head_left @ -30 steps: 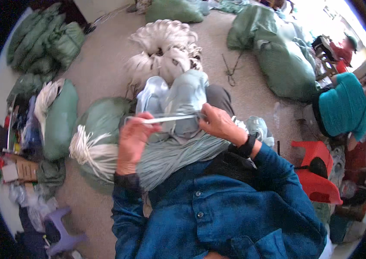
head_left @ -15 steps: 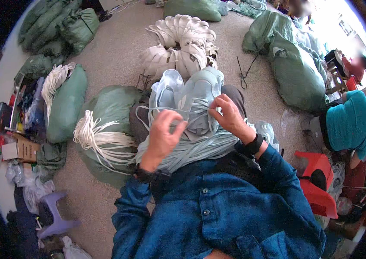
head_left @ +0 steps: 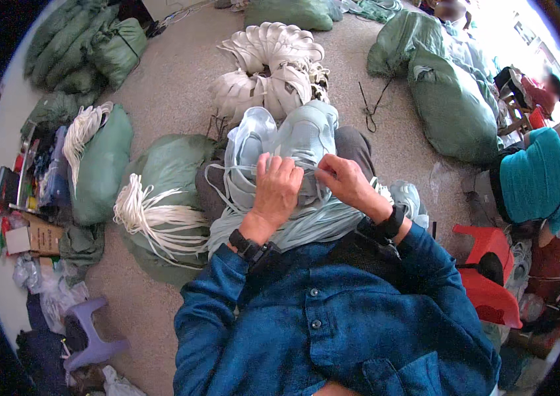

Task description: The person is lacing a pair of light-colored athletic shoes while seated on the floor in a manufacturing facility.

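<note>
Two pale blue shoe uppers lie side by side over my lap, a left shoe upper (head_left: 247, 140) and a right shoe upper (head_left: 311, 134). At the lacing of the right one, my left hand (head_left: 275, 193) is closed with fingers bent down on a light blue shoelace (head_left: 217, 166), which loops out to the left. My right hand (head_left: 351, 187) pinches the lace on the other side of the same upper. The fingertips partly hide the eyelets. Below both hands a thick bundle of pale blue shoelaces (head_left: 313, 230) spreads across my lap.
A ring of off-white shoe uppers (head_left: 270, 46) lies on the floor ahead. White laces (head_left: 151, 210) rest on a green sack (head_left: 168, 158) at my left. More sacks (head_left: 455, 109) stand right, near a red stool (head_left: 488, 274) and a person in teal (head_left: 536, 175). A purple stool (head_left: 89, 333) stands lower left.
My left hand has moved right and slightly up, from the loose lace to the lacing beside my right hand, and its fingers have closed. My right hand has barely shifted.
</note>
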`<state>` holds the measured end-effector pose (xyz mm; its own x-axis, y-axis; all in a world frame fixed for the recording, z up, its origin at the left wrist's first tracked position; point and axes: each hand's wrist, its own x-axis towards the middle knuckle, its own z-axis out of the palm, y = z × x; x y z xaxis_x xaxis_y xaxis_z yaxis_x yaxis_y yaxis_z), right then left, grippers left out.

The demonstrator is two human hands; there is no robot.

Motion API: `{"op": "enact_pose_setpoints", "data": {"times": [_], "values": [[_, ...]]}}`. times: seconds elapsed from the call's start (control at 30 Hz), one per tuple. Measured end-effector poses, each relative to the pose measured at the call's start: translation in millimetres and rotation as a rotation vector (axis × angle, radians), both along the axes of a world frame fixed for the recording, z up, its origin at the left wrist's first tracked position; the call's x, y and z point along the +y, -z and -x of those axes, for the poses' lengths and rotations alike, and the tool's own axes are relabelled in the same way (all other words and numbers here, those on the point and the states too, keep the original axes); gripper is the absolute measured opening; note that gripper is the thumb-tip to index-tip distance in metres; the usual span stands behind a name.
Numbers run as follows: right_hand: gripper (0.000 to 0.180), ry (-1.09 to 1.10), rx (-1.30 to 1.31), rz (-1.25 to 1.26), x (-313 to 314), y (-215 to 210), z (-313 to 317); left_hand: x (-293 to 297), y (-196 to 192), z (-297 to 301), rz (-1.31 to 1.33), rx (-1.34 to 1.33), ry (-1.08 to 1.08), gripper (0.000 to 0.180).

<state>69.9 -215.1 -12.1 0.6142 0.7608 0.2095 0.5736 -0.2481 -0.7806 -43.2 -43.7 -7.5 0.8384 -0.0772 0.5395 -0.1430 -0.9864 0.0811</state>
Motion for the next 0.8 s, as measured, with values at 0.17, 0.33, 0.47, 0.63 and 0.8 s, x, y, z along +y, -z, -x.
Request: {"op": "enact_pose_setpoints", "data": {"times": [0.17,0.33,0.47,0.63,0.8], "values": [[0.031,-0.01,-0.36,0.072,5.5,-4.9,12.1,1.3,-5.9,-6.3,-0.022,-0.004,0.001,0.011],[0.023,0.072,-0.426,0.059,7.3,-0.4,8.0,10.4,-13.2,22.9,-0.085,0.129,0.057,0.015],[0.017,0.07,-0.304,-0.122,3.4,10.1,-2.0,53.6,-21.9,82.8,-0.157,0.332,0.044,0.022],[0.021,0.073,-0.255,-0.111,6.3,9.8,0.3,94.7,-27.2,161.5,-0.059,0.56,-0.01,0.01],[0.033,0.037,-0.213,-0.15,6.5,7.3,2.4,92.2,-21.0,178.9,0.073,0.671,0.016,0.012]]}}
